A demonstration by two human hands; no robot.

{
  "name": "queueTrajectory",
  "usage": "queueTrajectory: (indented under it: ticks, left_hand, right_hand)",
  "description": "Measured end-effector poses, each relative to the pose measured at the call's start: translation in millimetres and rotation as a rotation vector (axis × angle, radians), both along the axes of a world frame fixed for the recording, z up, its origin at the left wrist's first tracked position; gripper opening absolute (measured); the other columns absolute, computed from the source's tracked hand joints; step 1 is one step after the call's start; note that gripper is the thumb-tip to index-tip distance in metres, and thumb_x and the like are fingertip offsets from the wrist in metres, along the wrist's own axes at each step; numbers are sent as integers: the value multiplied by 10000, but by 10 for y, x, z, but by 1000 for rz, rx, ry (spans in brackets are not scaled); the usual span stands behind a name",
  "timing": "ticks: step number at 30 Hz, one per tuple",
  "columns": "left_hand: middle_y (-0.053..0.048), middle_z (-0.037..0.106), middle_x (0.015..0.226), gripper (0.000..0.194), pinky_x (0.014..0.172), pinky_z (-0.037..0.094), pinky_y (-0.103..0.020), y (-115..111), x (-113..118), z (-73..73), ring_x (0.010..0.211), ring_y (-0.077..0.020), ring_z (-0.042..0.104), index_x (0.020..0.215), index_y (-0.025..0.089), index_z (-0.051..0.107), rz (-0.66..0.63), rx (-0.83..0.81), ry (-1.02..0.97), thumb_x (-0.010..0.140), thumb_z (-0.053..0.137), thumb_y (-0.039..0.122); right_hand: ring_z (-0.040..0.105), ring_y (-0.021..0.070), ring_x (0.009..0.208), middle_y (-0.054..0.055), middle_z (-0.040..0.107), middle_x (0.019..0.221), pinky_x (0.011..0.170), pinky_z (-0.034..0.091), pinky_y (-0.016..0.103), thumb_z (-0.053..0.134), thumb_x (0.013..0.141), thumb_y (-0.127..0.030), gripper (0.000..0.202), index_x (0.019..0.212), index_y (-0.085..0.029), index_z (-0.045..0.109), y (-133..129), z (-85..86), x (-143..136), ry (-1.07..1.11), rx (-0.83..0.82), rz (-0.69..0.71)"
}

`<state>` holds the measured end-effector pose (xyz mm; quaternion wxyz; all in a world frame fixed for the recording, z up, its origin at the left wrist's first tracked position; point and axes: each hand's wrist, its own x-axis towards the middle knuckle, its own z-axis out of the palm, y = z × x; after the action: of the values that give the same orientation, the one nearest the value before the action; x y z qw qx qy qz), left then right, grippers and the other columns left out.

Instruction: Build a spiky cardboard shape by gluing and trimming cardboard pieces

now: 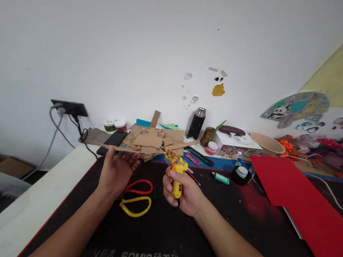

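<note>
My right hand (pixel 183 189) grips a yellow hot glue gun (pixel 178 172), its dark-stained nozzle pointing up and away over the black mat. My left hand (pixel 117 169) is raised at the left, palm up. Between its thumb and fingertips runs a thin strip of cardboard (pixel 123 149), seen nearly edge-on. Below and beside that hand lie scissors (pixel 137 212) with one red and one yellow handle loop; their blades are hidden. Beyond both hands, a heap of cut cardboard pieces (pixel 150 139) lies against the wall side.
A black phone (pixel 116 139), a dark flask (pixel 197 123), a black cutter (pixel 200 156) and a teal lighter (pixel 220 177) lie or stand around the mat (pixel 165 236). Red card (pixel 304 198) covers the right side. Cables hang from a power strip (pixel 69 107) at left.
</note>
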<state>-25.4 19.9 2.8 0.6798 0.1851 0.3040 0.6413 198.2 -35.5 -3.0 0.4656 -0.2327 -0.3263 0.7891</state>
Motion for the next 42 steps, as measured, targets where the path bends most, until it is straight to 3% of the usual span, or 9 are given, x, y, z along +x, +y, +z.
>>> queueTrajectory:
  ticks: [7,16,23,30,42]
  left_hand:
    - [-130,812,1086,533,713,626,-323,-22,39,23,839,-226,764,1092,153,771,15,-8,35,1081,439,569]
    - [-124,819,1106,501,744,621,-330,-12,20,-42,884,-239,747,1074,160,775,0,31,72,947,682,636]
    - [-113,825,1083,479,731,630,-339,-20,28,-31,849,-229,756,1090,165,773,0,35,65,1009,604,606]
    - [-120,828,1073,522,709,634,-331,-31,76,-22,839,-219,767,1070,168,772,25,16,73,1104,407,540]
    - [-169,827,1063,606,735,658,-314,-68,136,56,831,-225,782,1112,123,778,-9,-32,-4,1110,361,563]
  right_hand:
    - [613,129,406,-22,677,597,327,400,164,807,884,-574,476,1065,-159,661,-22,-32,-40,-148,86,-53]
    - [571,112,357,-65,578,507,309,347,149,737,927,-652,512,1012,-151,674,-67,-16,-66,-193,182,-160]
    - [550,109,336,-77,538,468,301,319,152,729,912,-694,563,973,-137,681,-103,-38,-101,-224,191,-135]
    - [505,101,304,-79,510,416,296,291,153,738,887,-721,574,867,-155,644,-125,-9,-123,-242,185,-130]
    - [502,103,298,-70,518,407,306,299,161,727,906,-697,544,826,-165,643,-141,-3,-116,-247,191,-136]
